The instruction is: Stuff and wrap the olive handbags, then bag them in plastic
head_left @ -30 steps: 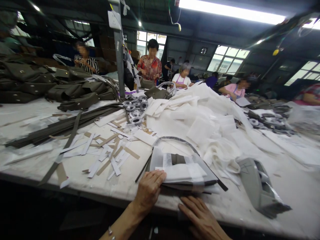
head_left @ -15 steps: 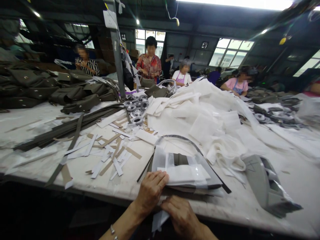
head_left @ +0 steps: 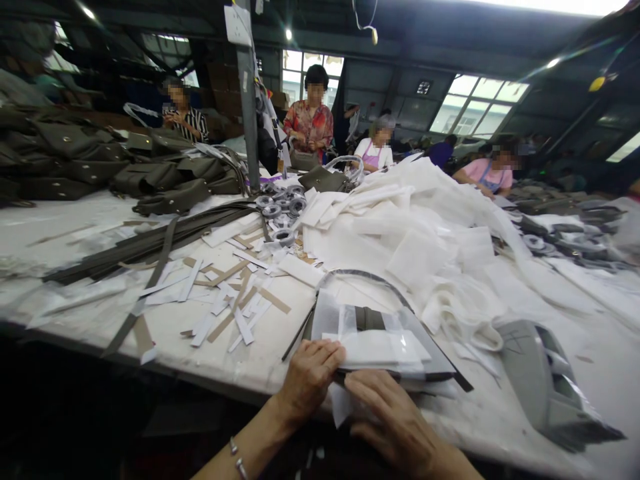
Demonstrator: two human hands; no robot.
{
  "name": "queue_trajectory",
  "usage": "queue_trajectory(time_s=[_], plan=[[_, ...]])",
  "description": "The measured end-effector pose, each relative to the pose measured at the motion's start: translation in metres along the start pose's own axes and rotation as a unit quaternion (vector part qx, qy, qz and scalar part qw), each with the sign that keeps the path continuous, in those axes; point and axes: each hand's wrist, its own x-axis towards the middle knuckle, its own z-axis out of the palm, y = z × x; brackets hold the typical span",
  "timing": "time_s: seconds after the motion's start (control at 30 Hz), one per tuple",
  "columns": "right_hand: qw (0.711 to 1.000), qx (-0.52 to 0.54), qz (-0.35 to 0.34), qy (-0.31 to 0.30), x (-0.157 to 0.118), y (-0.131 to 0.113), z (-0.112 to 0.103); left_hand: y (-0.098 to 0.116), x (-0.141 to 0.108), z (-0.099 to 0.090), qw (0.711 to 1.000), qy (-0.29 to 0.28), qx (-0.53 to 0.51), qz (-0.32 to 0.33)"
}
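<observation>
A grey bag [head_left: 434, 361] with dark trim and a dark curved handle [head_left: 373, 275] lies at the table's front edge. Clear film and a folded white sheet [head_left: 377, 348] cover its upper face. My left hand [head_left: 313, 373] is closed over the bag's near left corner, fingertips on the white sheet; its thumb is hidden. Just below the bag's front edge, my right hand [head_left: 395, 417] has its fingers stretched out and its thumb apart from them. A loose piece of thin white sheet [head_left: 341, 404] hangs between the two hands, over the table edge.
A heap of white sheets [head_left: 400, 220] rises behind the bag. Paper and tan strips [head_left: 240, 300], long dark straps [head_left: 150, 247] and tape rolls [head_left: 283, 237] lie left. Another grey bag [head_left: 533, 380] stands right. Dark bags [head_left: 65, 157] are piled far left. Several people work beyond.
My right hand has shifted right and up toward the bag's front edge, its fingers straightening from a pinch on the white sheet. My left hand stays on the bag. The view has turned slightly.
</observation>
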Motion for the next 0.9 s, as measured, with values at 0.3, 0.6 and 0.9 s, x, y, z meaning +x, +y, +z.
queue_trajectory(time_s=[0.3, 0.6, 0.9], plan=[[0.99, -0.133, -0.036, 0.042, -0.032, 0.009, 0.051, 0.0, 0.0, -0.001, 1.0, -0.018, 0.005, -0.009], [0.993, -0.044, -0.03, 0.101, -0.007, -0.006, 0.05, 0.002, 0.006, -0.004, 0.999, -0.021, 0.023, 0.021], [0.991, -0.071, 0.019, 0.109, 0.026, -0.006, 0.015, 0.012, -0.013, 0.0, 1.0, 0.011, 0.011, 0.011]])
